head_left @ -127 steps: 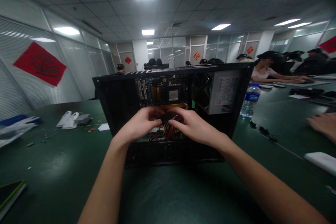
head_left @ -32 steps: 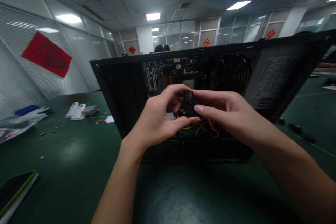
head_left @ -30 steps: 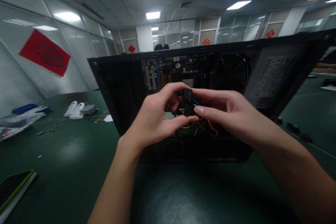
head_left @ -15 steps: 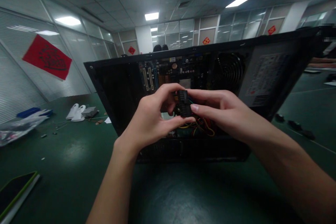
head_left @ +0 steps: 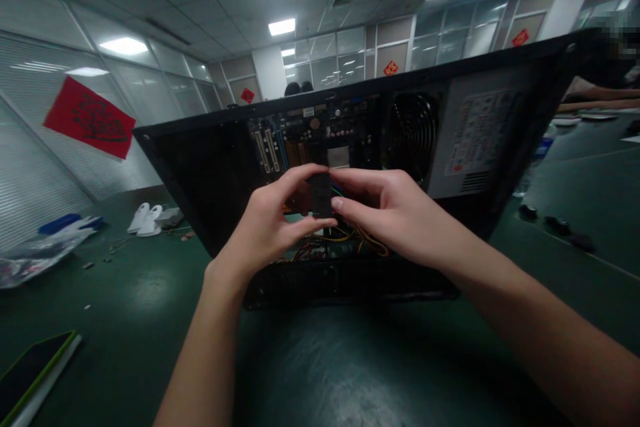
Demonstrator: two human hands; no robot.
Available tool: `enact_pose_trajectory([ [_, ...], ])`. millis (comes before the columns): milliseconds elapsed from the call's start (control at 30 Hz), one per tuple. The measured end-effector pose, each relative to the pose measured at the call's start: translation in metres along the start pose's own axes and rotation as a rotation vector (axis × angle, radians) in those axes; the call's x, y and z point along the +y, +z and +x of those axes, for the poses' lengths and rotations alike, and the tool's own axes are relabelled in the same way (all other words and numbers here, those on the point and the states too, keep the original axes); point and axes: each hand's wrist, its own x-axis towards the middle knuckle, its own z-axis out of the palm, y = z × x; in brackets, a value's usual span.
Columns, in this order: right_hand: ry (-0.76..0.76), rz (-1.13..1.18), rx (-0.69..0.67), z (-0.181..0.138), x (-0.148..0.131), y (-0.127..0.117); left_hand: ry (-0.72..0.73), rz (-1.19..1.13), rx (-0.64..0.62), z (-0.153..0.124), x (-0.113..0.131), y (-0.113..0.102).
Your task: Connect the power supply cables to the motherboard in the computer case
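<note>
Between my two hands is a black multi-pin power connector, held upright in front of an open computer case. My left hand pinches it at top and bottom, forefinger above and thumb below. From the other side, my right hand grips it and its wires between thumb and fingers. Coloured power cables hang under my right hand into the case. Behind the hands show the motherboard with its white slots, and the power supply with a round fan grille. The connector's face is too dark to make out.
A green-edged phone-like device lies at the near left of the green table. White objects and a plastic bag are farther left. Small black items and a bottle stand right of the case.
Both hands and the connector have shifted left in view, and the connector has turned a little. The case also appears farther left, and a bottle now shows at its right edge.
</note>
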Motion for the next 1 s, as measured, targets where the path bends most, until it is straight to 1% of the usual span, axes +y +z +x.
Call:
enact_pose_trajectory([
  [200,0.001,-0.128,0.068,0.0,0.007,0.0,0.006,0.09,-0.008,-0.001,-0.008,0.005],
  [333,-0.037,-0.175,0.076,0.004,0.023,-0.007,-0.017,0.085,-0.038,0.0,-0.007,0.004],
  [400,-0.123,-0.241,0.104,0.007,0.035,-0.011,-0.041,0.066,-0.066,0.001,-0.006,0.002],
  [500,-0.33,-0.397,0.136,0.01,0.053,-0.014,-0.071,0.036,-0.082,0.0,-0.006,0.0],
  [633,-0.592,-0.592,0.056,0.009,0.062,-0.015,-0.084,-0.001,-0.083,0.001,-0.014,0.005],
  [667,-0.646,-0.638,0.039,0.009,0.063,-0.015,-0.084,-0.003,-0.075,0.001,-0.016,0.008],
  [733,-0.718,-0.739,0.061,0.009,0.066,-0.015,-0.08,0.03,-0.005,0.003,-0.02,0.015],
  [800,-0.723,-0.849,0.128,0.009,0.07,-0.015,-0.062,0.138,0.081,0.005,-0.021,0.022],
  [833,-0.703,-0.897,0.156,0.009,0.071,-0.015,-0.044,0.207,0.102,0.006,-0.022,0.025],
  [900,-0.636,-0.96,0.174,0.009,0.073,-0.014,-0.008,0.325,0.088,0.007,-0.023,0.032],
  [1000,-0.48,-1.014,0.116,0.009,0.072,-0.011,-0.001,0.423,0.037,0.007,-0.023,0.041],
])
